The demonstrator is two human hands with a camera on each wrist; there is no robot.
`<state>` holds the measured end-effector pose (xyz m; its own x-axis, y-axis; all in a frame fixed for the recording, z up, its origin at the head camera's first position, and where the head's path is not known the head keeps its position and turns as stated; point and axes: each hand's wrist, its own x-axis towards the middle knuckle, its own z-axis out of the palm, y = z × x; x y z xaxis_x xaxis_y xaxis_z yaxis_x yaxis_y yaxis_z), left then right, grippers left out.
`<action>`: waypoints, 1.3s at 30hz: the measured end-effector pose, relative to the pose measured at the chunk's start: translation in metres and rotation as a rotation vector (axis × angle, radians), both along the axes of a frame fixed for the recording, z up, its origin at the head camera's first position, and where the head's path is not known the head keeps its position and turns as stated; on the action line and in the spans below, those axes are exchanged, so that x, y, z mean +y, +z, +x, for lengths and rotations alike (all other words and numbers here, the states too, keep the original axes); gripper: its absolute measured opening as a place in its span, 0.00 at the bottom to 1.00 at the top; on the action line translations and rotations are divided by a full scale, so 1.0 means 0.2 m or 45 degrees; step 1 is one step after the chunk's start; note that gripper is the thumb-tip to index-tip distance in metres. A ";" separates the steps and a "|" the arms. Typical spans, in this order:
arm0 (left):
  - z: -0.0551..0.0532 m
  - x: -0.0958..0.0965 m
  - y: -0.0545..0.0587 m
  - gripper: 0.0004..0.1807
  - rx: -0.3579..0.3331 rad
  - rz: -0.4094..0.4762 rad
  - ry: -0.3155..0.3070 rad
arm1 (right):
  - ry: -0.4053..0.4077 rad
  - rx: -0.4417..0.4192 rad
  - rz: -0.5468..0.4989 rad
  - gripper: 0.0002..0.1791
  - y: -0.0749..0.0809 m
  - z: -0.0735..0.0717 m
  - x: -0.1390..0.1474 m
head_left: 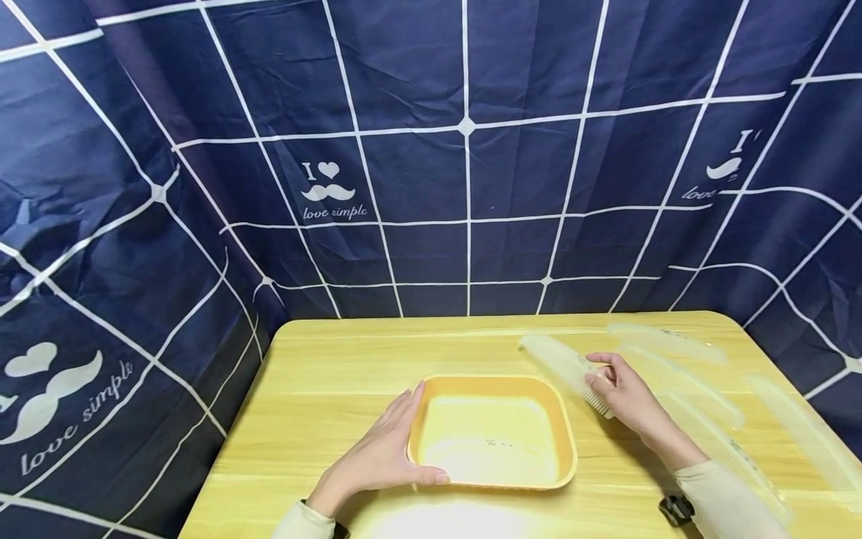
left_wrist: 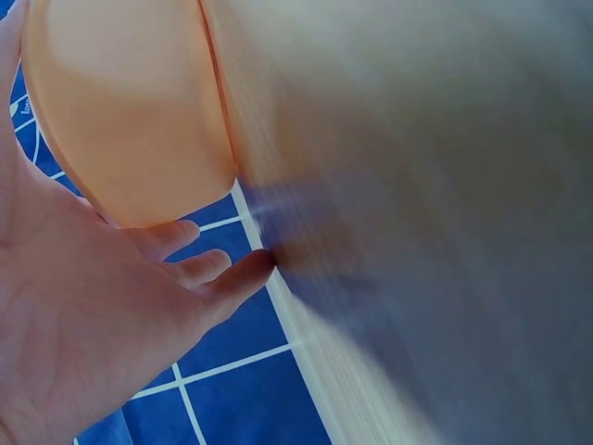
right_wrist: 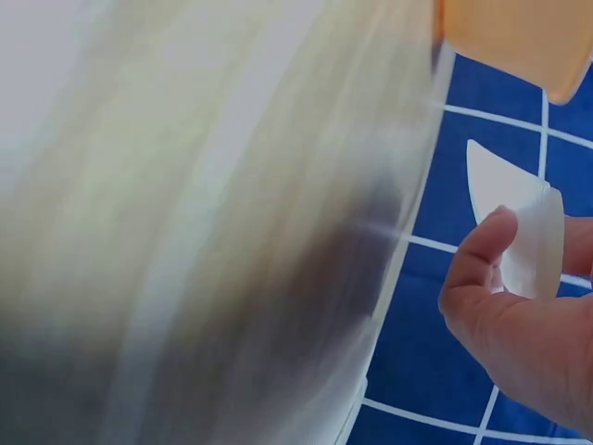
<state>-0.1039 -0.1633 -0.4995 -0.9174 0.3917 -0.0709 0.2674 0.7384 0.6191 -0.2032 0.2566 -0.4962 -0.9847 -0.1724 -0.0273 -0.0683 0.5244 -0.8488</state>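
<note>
An orange-yellow rectangular tray point(head_left: 566, 449) sits on the table in the head view, its bottom bare apart from small dark marks. Along its left side lies my left hand point(head_left: 377, 457), fingers extended against the wall and thumb at the front rim. The left wrist view shows that hand point(left_wrist: 93, 306) spread against the tray's outer wall point(left_wrist: 139, 111). To the right of the tray, my right hand point(head_left: 622, 393) pinches a pale translucent comb point(head_left: 555, 359), teeth facing down toward the table. In the right wrist view, thumb and fingers hold the comb point(right_wrist: 537, 241) above the tabletop.
Several more pale combs lie at the table's right side, among them a comb point(head_left: 667, 340) near the back edge and another comb point(head_left: 801, 427) near the right edge. Dark blue curtains point(head_left: 417, 180) with white lines rise behind and beside the wooden table point(head_left: 323, 374).
</note>
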 end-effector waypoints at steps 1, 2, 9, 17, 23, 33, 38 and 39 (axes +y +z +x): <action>0.00 0.00 0.00 0.75 0.005 0.001 0.000 | -0.008 -0.004 -0.017 0.26 0.00 0.00 0.00; 0.00 0.00 0.00 0.76 0.010 0.003 -0.002 | -0.014 -0.010 -0.029 0.27 0.00 -0.01 0.01; 0.00 0.00 0.00 0.76 0.009 0.000 -0.005 | -0.031 -0.045 -0.085 0.28 0.00 -0.01 0.01; 0.00 0.00 0.01 0.76 0.004 0.004 0.000 | -0.058 0.040 -0.121 0.25 0.02 0.01 0.01; 0.00 0.00 0.00 0.76 0.009 0.004 -0.002 | -0.033 0.075 -0.172 0.25 0.03 0.03 0.00; 0.01 0.00 0.01 0.77 0.016 0.009 0.013 | 0.042 0.137 -0.243 0.23 0.04 0.05 -0.03; 0.01 0.00 0.01 0.77 0.014 0.008 0.013 | 0.046 0.134 -0.229 0.22 0.04 0.06 -0.04; 0.01 0.00 0.01 0.76 0.013 0.009 0.012 | 0.046 0.129 -0.232 0.22 0.05 0.07 -0.04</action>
<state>-0.1025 -0.1636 -0.4981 -0.9217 0.3836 -0.0585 0.2671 0.7367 0.6212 -0.1894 0.2487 -0.4869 -0.9738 -0.2008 0.1067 -0.1744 0.3581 -0.9173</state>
